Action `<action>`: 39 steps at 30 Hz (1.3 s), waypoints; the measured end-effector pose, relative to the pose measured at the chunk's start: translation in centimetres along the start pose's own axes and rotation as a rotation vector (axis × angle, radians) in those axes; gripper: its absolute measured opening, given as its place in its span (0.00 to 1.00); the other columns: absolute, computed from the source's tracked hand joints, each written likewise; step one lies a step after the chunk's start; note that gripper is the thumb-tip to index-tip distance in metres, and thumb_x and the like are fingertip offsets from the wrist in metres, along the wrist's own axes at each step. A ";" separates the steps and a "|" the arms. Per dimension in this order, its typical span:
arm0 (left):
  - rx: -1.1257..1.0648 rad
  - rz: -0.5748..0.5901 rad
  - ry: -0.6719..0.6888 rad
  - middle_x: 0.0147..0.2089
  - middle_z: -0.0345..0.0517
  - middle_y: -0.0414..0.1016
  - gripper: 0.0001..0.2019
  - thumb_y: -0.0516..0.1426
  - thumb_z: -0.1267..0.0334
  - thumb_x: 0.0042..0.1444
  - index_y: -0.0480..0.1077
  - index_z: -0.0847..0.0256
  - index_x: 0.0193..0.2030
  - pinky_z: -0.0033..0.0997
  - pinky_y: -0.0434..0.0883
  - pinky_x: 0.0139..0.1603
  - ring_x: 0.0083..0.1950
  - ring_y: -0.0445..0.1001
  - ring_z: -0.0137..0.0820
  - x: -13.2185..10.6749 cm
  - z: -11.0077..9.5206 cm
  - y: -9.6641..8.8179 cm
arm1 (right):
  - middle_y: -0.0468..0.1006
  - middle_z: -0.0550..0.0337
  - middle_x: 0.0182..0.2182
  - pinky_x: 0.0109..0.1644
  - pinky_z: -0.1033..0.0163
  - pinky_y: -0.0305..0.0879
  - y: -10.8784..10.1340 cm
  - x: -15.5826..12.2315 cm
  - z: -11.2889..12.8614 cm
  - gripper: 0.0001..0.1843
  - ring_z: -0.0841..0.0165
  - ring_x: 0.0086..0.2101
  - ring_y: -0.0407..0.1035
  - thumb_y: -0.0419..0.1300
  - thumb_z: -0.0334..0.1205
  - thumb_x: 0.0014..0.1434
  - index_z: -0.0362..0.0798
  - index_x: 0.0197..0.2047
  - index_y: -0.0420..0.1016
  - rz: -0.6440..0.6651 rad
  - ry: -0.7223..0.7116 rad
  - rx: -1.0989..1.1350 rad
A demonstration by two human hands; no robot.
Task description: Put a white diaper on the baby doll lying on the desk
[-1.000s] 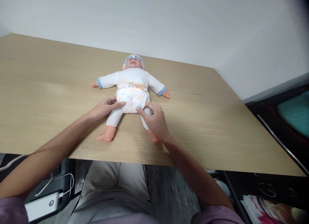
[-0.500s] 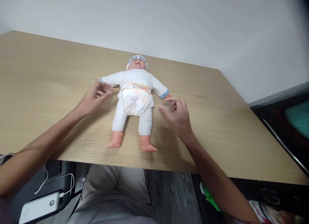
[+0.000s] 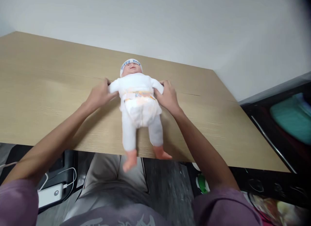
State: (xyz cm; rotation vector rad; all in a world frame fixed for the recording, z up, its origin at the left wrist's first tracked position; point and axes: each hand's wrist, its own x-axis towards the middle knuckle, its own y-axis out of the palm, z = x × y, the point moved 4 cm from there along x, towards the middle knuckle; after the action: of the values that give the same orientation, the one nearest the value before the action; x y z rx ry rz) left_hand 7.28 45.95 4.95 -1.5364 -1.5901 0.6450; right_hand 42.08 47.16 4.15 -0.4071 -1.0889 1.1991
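A baby doll (image 3: 134,81) in a white suit and a lettered white cap lies face up on the wooden table (image 3: 60,89), its feet reaching past the front edge. Around its hips sits a white diaper (image 3: 141,112) with an orange printed waistband. My left hand (image 3: 100,94) is closed around the doll's arm at the left of the view. On the other side, my right hand (image 3: 167,94) grips the other arm, thumb near the doll's side. The doll's hands are hidden in my grasp.
Below the table at the left, a white power bank (image 3: 50,196) with a cable lies on a dark seat. A green-and-white object (image 3: 202,184) is under the table's right part. A dark object with a teal part (image 3: 291,117) stands at the right.
Both hands have closed on the doll's arms. The doll has shifted toward me, its feet now over the front edge and its arms pulled in closer.
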 end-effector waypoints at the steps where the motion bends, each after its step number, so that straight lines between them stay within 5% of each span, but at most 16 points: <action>1: -0.027 -0.006 0.014 0.50 0.57 0.81 0.30 0.69 0.38 0.60 0.70 0.58 0.55 0.47 0.73 0.51 0.51 0.79 0.55 -3.2 -0.4 -0.9 | 0.83 0.43 0.56 0.66 0.39 0.71 -1.5 -1.6 0.7 0.15 0.44 0.58 0.74 0.63 0.46 0.70 0.51 0.57 0.77 0.009 -0.044 0.033; 4: -0.100 0.018 0.071 0.45 0.50 0.81 0.29 0.69 0.36 0.62 0.66 0.52 0.56 0.43 0.72 0.42 0.44 0.80 0.50 -14.5 -1.9 -2.5 | 0.84 0.47 0.55 0.63 0.42 0.73 -6.2 -7.7 3.5 0.15 0.47 0.56 0.76 0.64 0.48 0.72 0.53 0.58 0.77 0.059 -0.167 0.124; 8: -0.147 0.176 0.138 0.46 0.46 0.84 0.23 0.67 0.51 0.64 0.63 0.50 0.58 0.40 0.74 0.33 0.37 0.85 0.45 -30.9 -2.5 -1.6 | 0.83 0.51 0.55 0.61 0.45 0.74 -11.1 -17.7 8.1 0.16 0.50 0.55 0.77 0.67 0.45 0.74 0.56 0.62 0.77 0.193 -0.250 0.176; 11: -0.157 0.250 0.119 0.48 0.45 0.87 0.24 0.66 0.59 0.64 0.65 0.49 0.64 0.38 0.81 0.36 0.41 0.89 0.45 -40.8 -0.8 -0.2 | 0.82 0.53 0.59 0.65 0.46 0.71 -11.8 -24.9 11.0 0.22 0.52 0.59 0.76 0.66 0.33 0.73 0.58 0.66 0.75 0.355 -0.241 0.181; 14: -0.173 0.341 0.004 0.51 0.46 0.89 0.24 0.67 0.57 0.61 0.68 0.49 0.63 0.41 0.84 0.40 0.46 0.91 0.49 -46.4 1.8 1.0 | 0.82 0.53 0.60 0.66 0.47 0.71 -9.7 -30.3 12.4 0.25 0.53 0.61 0.76 0.65 0.27 0.70 0.57 0.66 0.75 0.492 -0.187 0.237; 19: -0.163 0.538 -0.221 0.45 0.46 0.86 0.19 0.64 0.47 0.66 0.64 0.53 0.53 0.42 0.80 0.43 0.44 0.88 0.49 -47.4 4.4 2.8 | 0.82 0.50 0.59 0.69 0.48 0.72 -1.6 -34.3 10.2 0.21 0.54 0.61 0.76 0.67 0.31 0.70 0.52 0.64 0.79 0.566 -0.007 0.296; 23: -0.135 0.632 -0.233 0.48 0.51 0.85 0.28 0.59 0.31 0.70 0.65 0.55 0.56 0.49 0.79 0.49 0.48 0.87 0.53 -45.8 4.8 3.5 | 0.85 0.52 0.58 0.72 0.48 0.70 3.6 -36.6 6.6 0.17 0.55 0.61 0.77 0.67 0.35 0.71 0.54 0.62 0.84 0.658 0.103 0.308; 27: 0.025 0.379 0.056 0.58 0.61 0.81 0.34 0.62 0.29 0.68 0.70 0.59 0.61 0.62 0.77 0.59 0.58 0.81 0.60 -44.7 3.7 2.1 | 0.87 0.52 0.58 0.69 0.49 0.73 2.0 -38.4 4.3 0.14 0.56 0.60 0.79 0.65 0.47 0.75 0.54 0.57 0.87 0.578 0.177 0.441; 30: -0.091 0.280 0.268 0.68 0.61 0.77 0.33 0.65 0.39 0.73 0.64 0.57 0.72 0.57 0.76 0.65 0.65 0.78 0.55 -43.2 0.9 1.5 | 0.90 0.54 0.48 0.61 0.51 0.75 -0.6 -39.6 4.5 0.17 0.56 0.51 0.83 0.63 0.54 0.77 0.53 0.47 0.88 0.640 0.221 0.530; 35: -0.335 0.517 0.488 0.67 0.53 0.78 0.20 0.60 0.50 0.80 0.69 0.51 0.72 0.50 0.73 0.70 0.68 0.75 0.47 -38.7 -5.2 4.7 | 0.90 0.55 0.43 0.53 0.56 0.74 -1.7 -40.2 6.3 0.13 0.58 0.45 0.83 0.69 0.51 0.72 0.51 0.43 0.86 0.623 0.234 0.565; 39: -0.390 0.623 0.557 0.61 0.51 0.81 0.16 0.59 0.49 0.81 0.76 0.50 0.68 0.50 0.71 0.65 0.61 0.75 0.46 -37.3 -6.9 8.3 | 0.86 0.59 0.35 0.47 0.57 0.71 -0.5 -40.6 6.4 0.14 0.62 0.38 0.79 0.66 0.49 0.72 0.51 0.36 0.80 0.574 0.220 0.514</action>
State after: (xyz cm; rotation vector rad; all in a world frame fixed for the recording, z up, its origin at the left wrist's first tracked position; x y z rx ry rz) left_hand 14.84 9.37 -5.66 -2.2897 -0.8324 0.1792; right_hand 38.31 9.16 -11.00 -0.4476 -0.4454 1.8315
